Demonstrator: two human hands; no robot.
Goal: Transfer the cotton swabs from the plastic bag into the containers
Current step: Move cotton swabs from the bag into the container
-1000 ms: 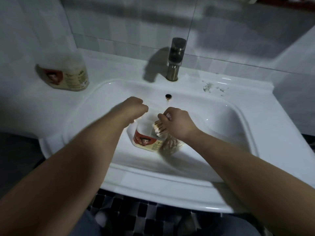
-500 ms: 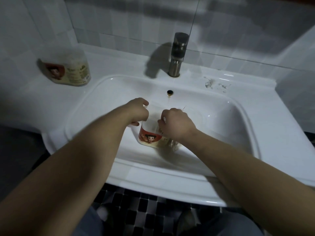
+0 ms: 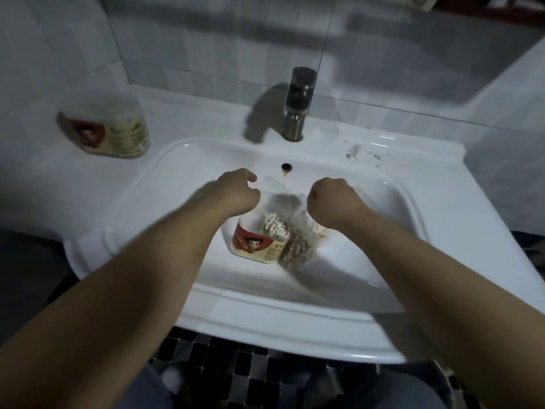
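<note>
**Mid-transfer, bag mouth held open**

Working low in the sink (image 3: 368, 326) basin. Pinching the plastic bag (image 3: 298, 249) by its mouth: right hand (image 3: 336, 205) fingers clamped on one edge, left hand (image 3: 236, 193) fingers curled at the other, apparently gripping too. Touching the bag's left side, an open container (image 3: 253, 243) with cotton swabs (image 3: 275, 227) upright inside; more left in the bag. Next, likely: free one hand, reach in, lift a bunch across. Second container (image 3: 118, 134) at the surface's back left corner.

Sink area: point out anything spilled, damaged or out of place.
Grey scuff marks smear the sink ledge right of the faucet, and a brownish stain runs below the overflow hole. The open container and plastic bag are down in the basin itself, an odd workplace.
</note>
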